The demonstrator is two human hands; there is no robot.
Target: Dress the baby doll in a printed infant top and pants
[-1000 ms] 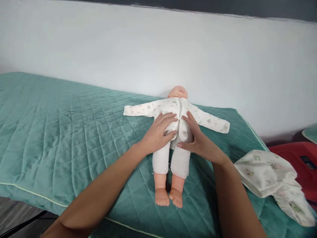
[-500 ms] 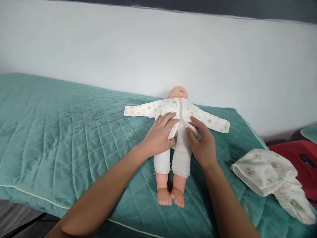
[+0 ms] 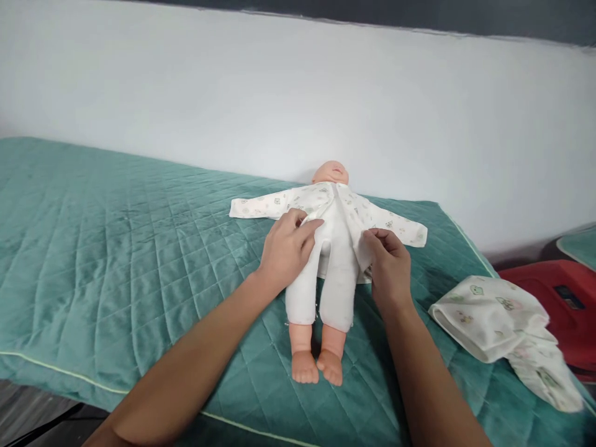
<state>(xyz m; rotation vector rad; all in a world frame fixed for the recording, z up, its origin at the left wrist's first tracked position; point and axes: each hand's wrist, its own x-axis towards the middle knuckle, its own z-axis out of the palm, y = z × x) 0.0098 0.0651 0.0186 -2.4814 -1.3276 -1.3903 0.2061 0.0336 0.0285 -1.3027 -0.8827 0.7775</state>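
Bed cover (image 3: 130,267), quilted green, spreads beneath left hand (image 3: 285,251) and right hand (image 3: 391,267), each pinching a flap of the jacket (image 3: 354,209); the doll (image 3: 338,292) lies between them, white wall (image 3: 279,93) beyond, red case (image 3: 575,323) rightward.

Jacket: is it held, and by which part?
The right hand pinches the jacket by one front flap; the left hand seems to grip the other flap.

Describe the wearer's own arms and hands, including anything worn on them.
The left hand and right hand are gloveless, with no ring on the fingers that show. The left forearm and right forearm are slim and bare: no sleeve, watch, bracelet or cable visible.
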